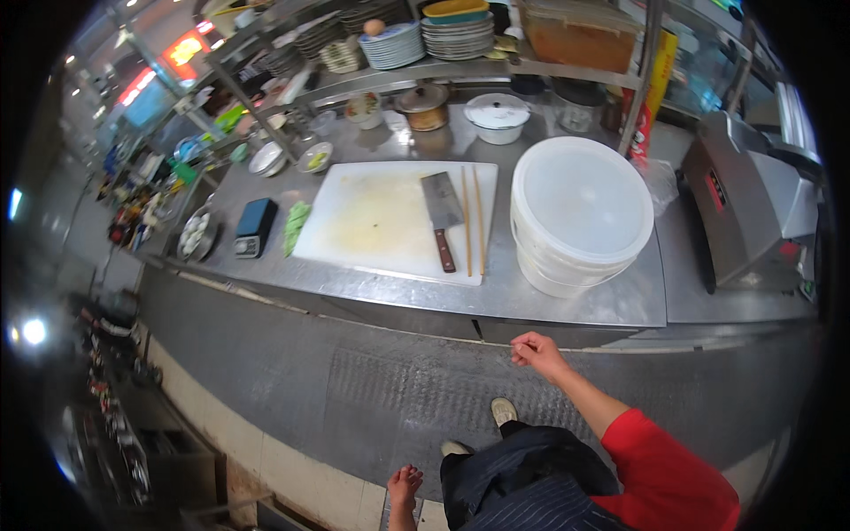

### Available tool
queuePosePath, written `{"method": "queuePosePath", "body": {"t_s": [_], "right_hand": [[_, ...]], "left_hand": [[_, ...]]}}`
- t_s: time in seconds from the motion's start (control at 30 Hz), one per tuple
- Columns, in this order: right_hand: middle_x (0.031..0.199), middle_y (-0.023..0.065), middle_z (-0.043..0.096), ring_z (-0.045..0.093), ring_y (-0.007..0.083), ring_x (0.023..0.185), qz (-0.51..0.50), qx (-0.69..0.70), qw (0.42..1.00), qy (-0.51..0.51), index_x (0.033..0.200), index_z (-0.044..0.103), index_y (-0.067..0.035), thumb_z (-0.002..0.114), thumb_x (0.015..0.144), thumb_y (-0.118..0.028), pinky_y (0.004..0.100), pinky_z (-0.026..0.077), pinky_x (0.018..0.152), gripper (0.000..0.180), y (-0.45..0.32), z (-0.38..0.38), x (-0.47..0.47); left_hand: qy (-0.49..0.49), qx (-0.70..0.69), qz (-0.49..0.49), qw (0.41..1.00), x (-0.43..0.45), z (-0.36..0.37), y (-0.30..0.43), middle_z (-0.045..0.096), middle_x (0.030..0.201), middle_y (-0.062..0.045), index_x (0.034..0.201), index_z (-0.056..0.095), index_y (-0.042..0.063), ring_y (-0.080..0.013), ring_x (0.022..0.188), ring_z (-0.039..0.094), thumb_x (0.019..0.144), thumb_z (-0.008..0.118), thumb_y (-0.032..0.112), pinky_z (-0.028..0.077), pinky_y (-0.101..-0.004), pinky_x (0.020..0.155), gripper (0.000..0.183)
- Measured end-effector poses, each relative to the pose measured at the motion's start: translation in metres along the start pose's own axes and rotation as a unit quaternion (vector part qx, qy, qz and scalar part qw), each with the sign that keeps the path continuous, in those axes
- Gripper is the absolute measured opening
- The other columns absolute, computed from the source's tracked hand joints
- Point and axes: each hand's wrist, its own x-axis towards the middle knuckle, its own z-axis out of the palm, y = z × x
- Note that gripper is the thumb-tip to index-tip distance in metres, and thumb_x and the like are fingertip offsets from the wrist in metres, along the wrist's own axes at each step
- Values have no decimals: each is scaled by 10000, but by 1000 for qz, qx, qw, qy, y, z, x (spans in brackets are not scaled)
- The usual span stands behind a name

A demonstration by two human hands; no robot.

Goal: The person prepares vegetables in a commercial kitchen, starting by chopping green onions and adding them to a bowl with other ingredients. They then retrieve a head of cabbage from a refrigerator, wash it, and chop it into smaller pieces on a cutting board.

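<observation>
My right hand (536, 357) hangs in the air in front of the steel counter (425, 292), its fingers loosely curled and nothing in them. Lower down, my left hand (404, 488) is beside my body over the floor, also empty with bent fingers. On the counter lies a white cutting board (372, 219). A cleaver (443, 206) with a wooden handle rests on its right part, next to a pair of long wooden chopsticks (473, 226). A lidded white plastic bucket (571, 265) stands right of the board, the counter item nearest my right hand.
Left of the board are a green cloth (296, 226), a digital kitchen scale (254, 229) and a metal bowl of white pieces (196, 233). Lidded pots (425, 109) stand behind, below a shelf (392, 76) with stacked plates. A large metal machine (750, 212) occupies the right end.
</observation>
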Motion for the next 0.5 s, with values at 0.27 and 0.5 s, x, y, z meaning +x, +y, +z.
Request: {"method": "queuePosePath", "body": {"t_s": [0.27,0.5], "right_hand": [[919,70,636,633,165,853,-10,-117,977,176,1104,561,7,598,909,-105,303,543,713,227,86,6,23],[1074,90,561,586,221,926,-31,502,778,378,1110,462,-94,584,863,-18,388,538,833,286,75,73,122]], "left_hand": [[-123,78,-14,989,145,22,108,634,994,-118,1092,575,-9,-265,908,653,905,595,261,523,-338,760,329],[-201,203,64,956,189,57,196,643,1004,-114,1108,576,-28,-229,890,646,908,615,305,519,-333,770,391]]}}
